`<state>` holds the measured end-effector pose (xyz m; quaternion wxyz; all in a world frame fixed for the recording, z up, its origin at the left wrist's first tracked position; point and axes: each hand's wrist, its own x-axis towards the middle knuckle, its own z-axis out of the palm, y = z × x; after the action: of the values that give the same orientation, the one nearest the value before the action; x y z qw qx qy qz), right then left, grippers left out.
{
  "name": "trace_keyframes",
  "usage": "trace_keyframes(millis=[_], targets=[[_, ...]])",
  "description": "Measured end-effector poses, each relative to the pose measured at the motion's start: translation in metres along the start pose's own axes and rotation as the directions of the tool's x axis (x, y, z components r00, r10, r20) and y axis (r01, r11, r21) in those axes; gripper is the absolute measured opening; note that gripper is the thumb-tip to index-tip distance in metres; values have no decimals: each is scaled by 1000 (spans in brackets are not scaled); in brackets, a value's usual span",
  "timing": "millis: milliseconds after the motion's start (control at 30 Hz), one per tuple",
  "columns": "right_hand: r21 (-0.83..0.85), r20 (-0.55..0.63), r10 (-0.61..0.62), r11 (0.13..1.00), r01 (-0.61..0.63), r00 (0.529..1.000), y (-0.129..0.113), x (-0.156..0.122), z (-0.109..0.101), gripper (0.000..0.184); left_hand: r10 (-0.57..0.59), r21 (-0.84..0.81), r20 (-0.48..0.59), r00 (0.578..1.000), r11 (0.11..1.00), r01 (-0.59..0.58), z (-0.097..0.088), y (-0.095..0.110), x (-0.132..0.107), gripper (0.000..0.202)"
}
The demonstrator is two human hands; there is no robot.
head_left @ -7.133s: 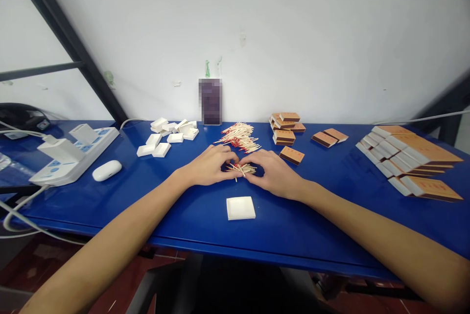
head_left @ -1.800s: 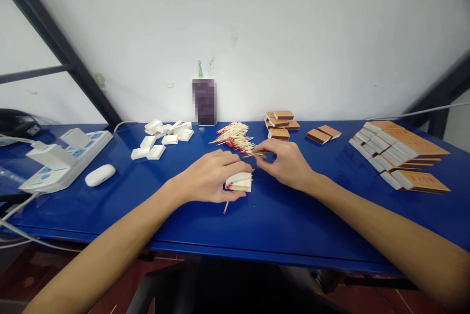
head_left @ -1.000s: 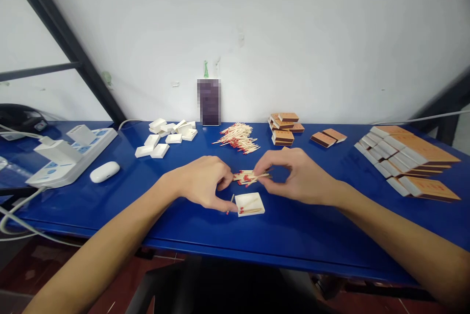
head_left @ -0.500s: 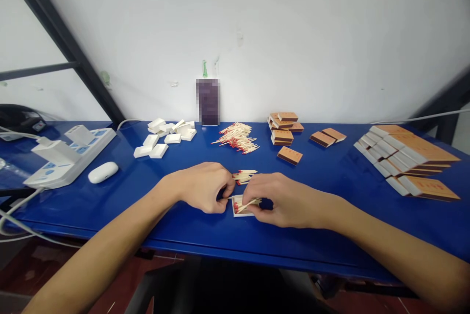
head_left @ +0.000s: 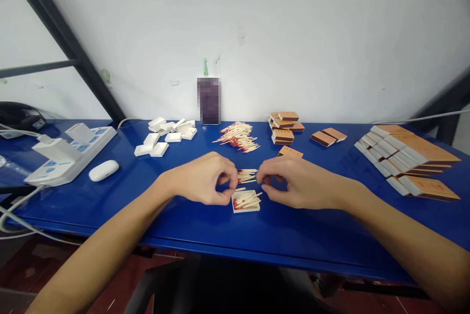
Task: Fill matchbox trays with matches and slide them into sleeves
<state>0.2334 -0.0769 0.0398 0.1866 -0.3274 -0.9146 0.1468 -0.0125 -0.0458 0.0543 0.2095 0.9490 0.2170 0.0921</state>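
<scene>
White and shallow, a tray (head_left: 246, 210) sits on the blue surface (head_left: 205, 228) between both hands, presumably for easy reach. Its matches (head_left: 246, 201) lie heads leftward, apparently to keep them alike, some tails over the right rim. The left hand (head_left: 205, 177) seems to pinch a single match (head_left: 241, 189) by the rear corner; the right hand (head_left: 303, 184) has thumb and forefinger slightly apart beside a loose row (head_left: 247, 176), holding nothing visible. Half a second ago the right fingers were over the tray; now they have drawn clear.

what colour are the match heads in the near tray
The match heads are red, in the head view.
</scene>
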Motion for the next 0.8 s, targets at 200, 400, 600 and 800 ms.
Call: trace_keyframes(millis=[200, 400, 600, 800], targets=[[145, 225, 122, 977, -157, 967, 3, 0, -2, 17, 17, -5, 36, 999, 1000, -17, 19, 5, 10, 6], [259, 247, 140, 944, -205, 959, 6, 0, -1, 21, -85, 147, 35, 996, 986, 79, 15, 5, 8, 45], [316, 261, 101, 931, -184, 960, 9, 1, 4, 24, -27, 283, 48, 998, 959, 12, 23, -3, 6, 45], [321, 250, 84, 933, -164, 965, 6, 2, 14, 23, -14, 269, 38, 999, 963, 3, 26, -4, 7, 43]])
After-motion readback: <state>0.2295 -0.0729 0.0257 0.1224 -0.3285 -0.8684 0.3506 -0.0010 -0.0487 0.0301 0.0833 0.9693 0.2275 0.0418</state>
